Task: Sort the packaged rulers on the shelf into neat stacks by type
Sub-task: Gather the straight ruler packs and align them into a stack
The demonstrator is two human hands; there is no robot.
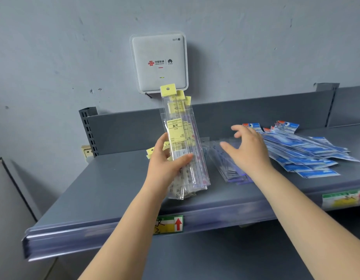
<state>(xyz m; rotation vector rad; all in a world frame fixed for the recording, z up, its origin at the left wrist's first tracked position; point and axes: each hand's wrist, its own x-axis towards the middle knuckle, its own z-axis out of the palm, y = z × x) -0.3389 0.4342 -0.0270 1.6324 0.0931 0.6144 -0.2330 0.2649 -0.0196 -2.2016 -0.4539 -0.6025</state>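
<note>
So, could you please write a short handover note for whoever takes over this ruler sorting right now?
Left hand grips a bunch of yellow-tagged rulers, held upright above the shelf.
Right hand is open, hovering over the clear-packed rulers lying mid-shelf.
Blue-packed rulers lie fanned out loosely at the right.
Done: yellow ones mostly gathered; a few yellow tags show behind the left hand.
Left: set the yellow stack down, square up the clear and blue piles.

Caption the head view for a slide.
Left hand grips yellow-labelled clear ruler packs; open right hand reaches over clear ruler packs.

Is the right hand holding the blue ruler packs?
No, the right hand hovers open above the shelf, beside the blue ruler packs.
</note>
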